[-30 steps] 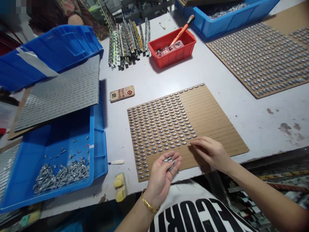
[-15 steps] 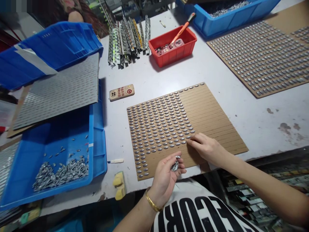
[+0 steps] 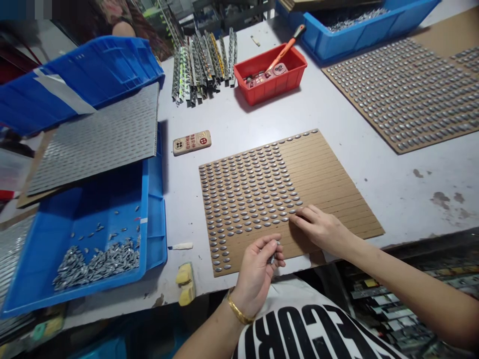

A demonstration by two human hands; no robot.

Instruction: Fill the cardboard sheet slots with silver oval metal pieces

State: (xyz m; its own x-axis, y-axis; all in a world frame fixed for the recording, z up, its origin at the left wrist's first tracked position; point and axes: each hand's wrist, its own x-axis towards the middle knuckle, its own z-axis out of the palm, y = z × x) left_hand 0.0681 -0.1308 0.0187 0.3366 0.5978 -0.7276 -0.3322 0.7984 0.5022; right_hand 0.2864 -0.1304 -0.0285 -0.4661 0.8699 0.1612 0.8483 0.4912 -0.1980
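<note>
A brown cardboard sheet (image 3: 329,179) with ruled lines lies in front of me, its left part covered in rows of small silver oval pieces (image 3: 247,189). Just off its front edge, my left hand (image 3: 262,259) is closed palm-up around several of those oval pieces (image 3: 273,258), the thumb pressed over them. My right hand (image 3: 322,227) rests on the sheet at the right end of a row. Its fingertips are pinched together against a silver oval piece there, mostly hidden by the fingers.
At left, a blue bin (image 3: 155,234) holds loose oval pieces, with a filled sheet (image 3: 101,139) across it. A printed tan block (image 3: 192,143), a white-handled tool (image 3: 180,246), a yellow sponge (image 3: 185,284), a red tray (image 3: 271,82) and another filled cardboard (image 3: 404,94) surround the work.
My left fingers and thumb have closed further over the pieces in the palm. My right hand stays at nearly the same spot on the sheet. The view has shifted slightly.
</note>
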